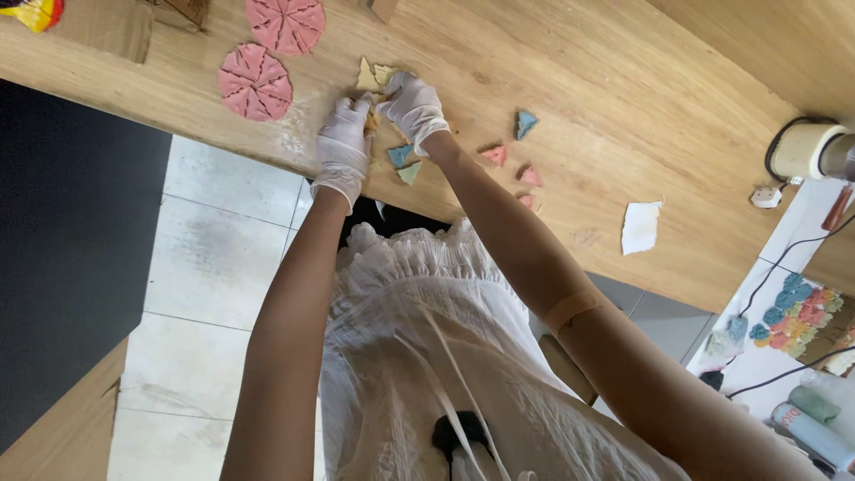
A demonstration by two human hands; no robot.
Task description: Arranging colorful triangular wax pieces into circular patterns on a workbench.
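Both my hands wear white gloves and meet at the near edge of a wooden table (570, 80). My left hand (343, 147) has its fingers curled on a small yellow clay piece (370, 118). My right hand (411, 107) pinches the same piece from the other side. Pale yellow triangles (374, 75) lie just beyond my fingers. A teal triangle (400, 155) and a green triangle (410, 172) lie under my right wrist.
Two pink round discs scored into wedges (256, 83) (285, 22) lie to the left. To the right lie a blue triangle (525, 123), pink triangles (495, 154) (531, 175), a white scrap (641, 227), a white roll (806, 150) and cables. Tiled floor (214, 258) is below.
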